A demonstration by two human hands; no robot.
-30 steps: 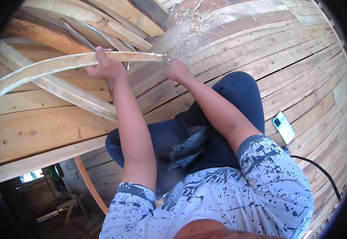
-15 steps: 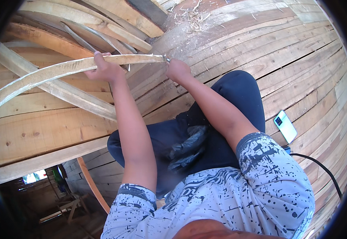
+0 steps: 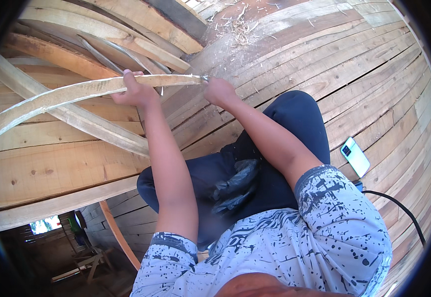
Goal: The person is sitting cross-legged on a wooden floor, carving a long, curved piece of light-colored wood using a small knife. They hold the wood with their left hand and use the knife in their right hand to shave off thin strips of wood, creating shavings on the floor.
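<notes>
A long, curved wooden strip (image 3: 77,95) with pale, rough edges sweeps from the far left to the middle. My left hand (image 3: 137,91) is closed around it, short of its narrow right end, with the thumb up over the top edge. At that end my right hand (image 3: 220,93) is closed in a fist. A small bit of metal (image 3: 205,77) shows between the fist and the strip's tip; the rest of what the fist holds is hidden.
Curved wooden beams (image 3: 106,30) are heaped at the far left, and a pale beam (image 3: 94,126) crosses under the strip. Wood shavings (image 3: 240,32) litter the plank floor (image 3: 369,69). To the right lie a light-coloured phone (image 3: 355,156) and a black cable (image 3: 399,205).
The whole view has shifted slightly, so the strip and both hands sit a little lower in the picture. Both hands stay closed in about the same places.
</notes>
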